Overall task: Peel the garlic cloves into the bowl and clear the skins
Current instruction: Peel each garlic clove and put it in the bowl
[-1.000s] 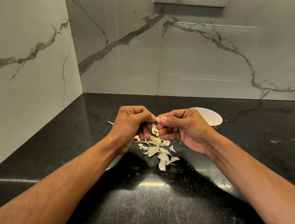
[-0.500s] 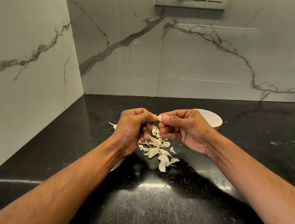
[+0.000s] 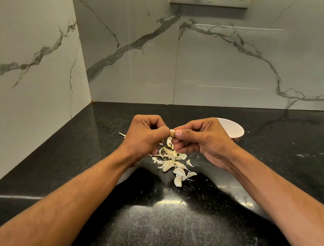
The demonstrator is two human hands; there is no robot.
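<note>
Garlic clove [image 3: 172, 132], small, pale, mostly hidden, pinched between left hand [image 3: 146, 138] and right hand [image 3: 202, 140] above black counter [image 3: 167, 231], papery skins [image 3: 173, 162] heaped beneath, white bowl [image 3: 233, 129] behind right hand.

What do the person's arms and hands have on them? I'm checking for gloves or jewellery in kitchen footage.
Nothing visible: the left hand and right hand are bare, without gloves, rings or a watch. Both forearms are uncovered; no sleeve shows within the frame.

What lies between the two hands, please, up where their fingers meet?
In the head view, a garlic clove sits between them, pinched by the left hand and the right hand above the skins.
</note>
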